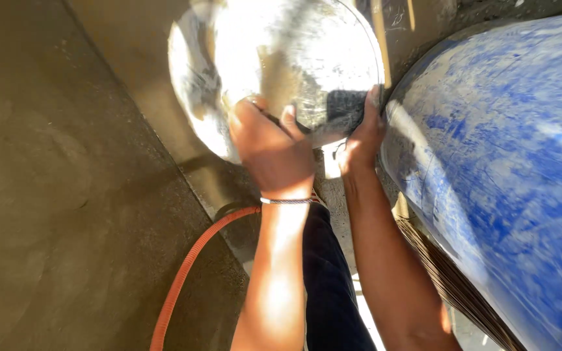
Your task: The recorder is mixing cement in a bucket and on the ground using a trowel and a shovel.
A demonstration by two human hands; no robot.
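Observation:
A large round metal bowl [274, 58], shiny and streaked with grey residue, is tilted toward me above the wet ground. My left hand [271, 149] grips its near rim, thumb over the edge, with a thin bracelet on the wrist. My right hand [362, 136] holds the rim just to the right, fingers on the bowl's side. Both forearms reach up from the bottom of the view.
A big blue plastic drum [502, 169], scuffed and dusty, fills the right side close to my right arm. An orange corrugated hose [187, 273] curves across the wet concrete floor [66, 195] at lower left. A bundle of thin broom sticks [453, 286] lies beside the drum.

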